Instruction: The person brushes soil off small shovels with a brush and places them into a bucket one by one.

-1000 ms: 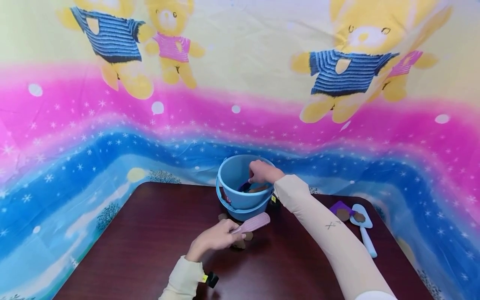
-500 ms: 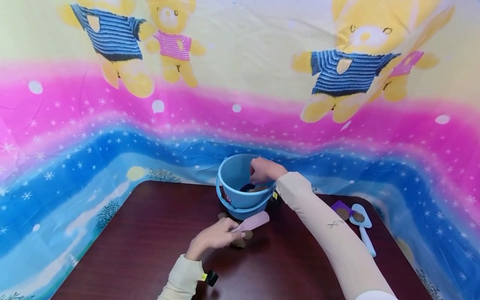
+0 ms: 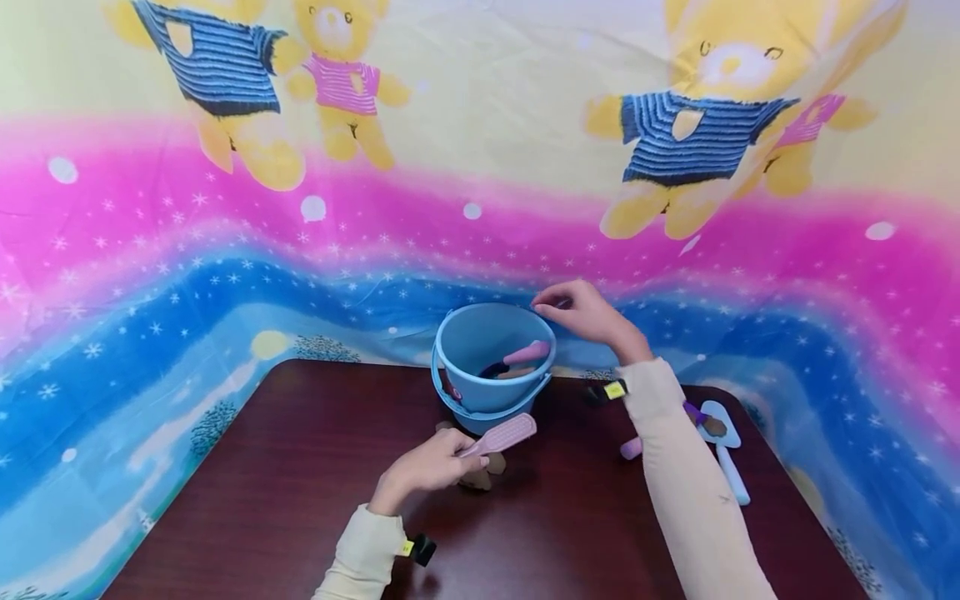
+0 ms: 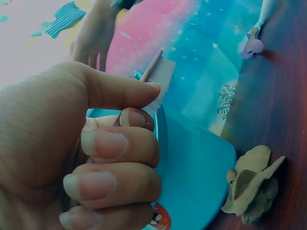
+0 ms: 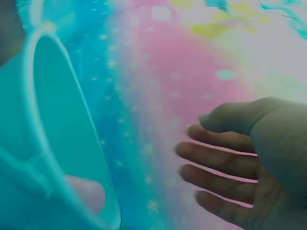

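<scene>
My left hand (image 3: 429, 465) grips the handle of a pink brush (image 3: 512, 433) with white bristles, in front of a light-blue bucket (image 3: 491, 398). In the left wrist view the thumb and curled fingers wrap the brush (image 4: 164, 76). My right hand (image 3: 588, 312) is raised just right of the bucket's rim, fingers loosely extended and holding nothing in the right wrist view. Inside the bucket lies a tool with a pink handle (image 3: 528, 352) and dark end, beside a brown piece. Brown clay-like pieces (image 4: 252, 184) lie on the table by the bucket, partly hidden by my left hand.
A pale-blue shovel (image 3: 733, 475) lies at the table's right side with a brown lump (image 3: 714, 426) on it. Next to it are a purple piece and a pink handle (image 3: 632, 448), partly behind my right sleeve. A printed cloth (image 3: 480, 250) hangs behind the dark table (image 3: 300, 467).
My right hand has let go of the pink-handled tool inside the bucket and risen out, up and to the right. My left hand stays in place with the brush.
</scene>
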`<action>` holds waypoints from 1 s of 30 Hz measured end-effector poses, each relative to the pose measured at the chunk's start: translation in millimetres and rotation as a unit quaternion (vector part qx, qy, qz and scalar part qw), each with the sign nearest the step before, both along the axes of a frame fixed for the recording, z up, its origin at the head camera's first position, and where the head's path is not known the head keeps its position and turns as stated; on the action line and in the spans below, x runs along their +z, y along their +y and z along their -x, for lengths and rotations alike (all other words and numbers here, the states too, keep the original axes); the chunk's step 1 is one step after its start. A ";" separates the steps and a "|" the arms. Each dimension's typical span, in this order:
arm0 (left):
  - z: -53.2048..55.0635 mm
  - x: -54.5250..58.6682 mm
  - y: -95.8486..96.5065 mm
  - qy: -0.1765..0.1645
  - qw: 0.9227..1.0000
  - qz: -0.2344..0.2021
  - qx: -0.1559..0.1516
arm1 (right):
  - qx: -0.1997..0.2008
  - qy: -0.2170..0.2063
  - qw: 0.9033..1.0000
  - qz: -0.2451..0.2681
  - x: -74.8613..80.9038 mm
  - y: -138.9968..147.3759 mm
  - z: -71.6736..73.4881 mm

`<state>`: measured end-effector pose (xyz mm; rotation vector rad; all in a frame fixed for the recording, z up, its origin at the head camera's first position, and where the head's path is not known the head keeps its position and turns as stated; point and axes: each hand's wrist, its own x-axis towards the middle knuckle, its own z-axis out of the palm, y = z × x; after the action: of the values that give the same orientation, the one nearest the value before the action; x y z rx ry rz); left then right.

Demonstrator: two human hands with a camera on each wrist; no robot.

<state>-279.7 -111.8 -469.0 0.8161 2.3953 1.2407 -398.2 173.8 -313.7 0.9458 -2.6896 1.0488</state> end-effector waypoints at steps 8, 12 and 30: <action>-2.7 0.1 -2.1 -0.002 1.000 0.003 0.011 | -0.146 0.057 0.986 0.051 -61.2 47.4 -41.3; -2.5 -0.6 -1.1 -0.004 1.000 0.002 0.015 | -0.224 0.018 0.972 -0.062 -100.5 60.8 -54.1; -1.3 -2.6 1.1 0.020 1.000 0.014 0.007 | -0.392 -0.235 0.865 -0.206 -188.2 122.2 -75.2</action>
<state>-278.4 -110.7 -471.6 0.8245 2.4485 1.2049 -323.1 296.1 -501.9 -0.4930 -3.2395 0.5636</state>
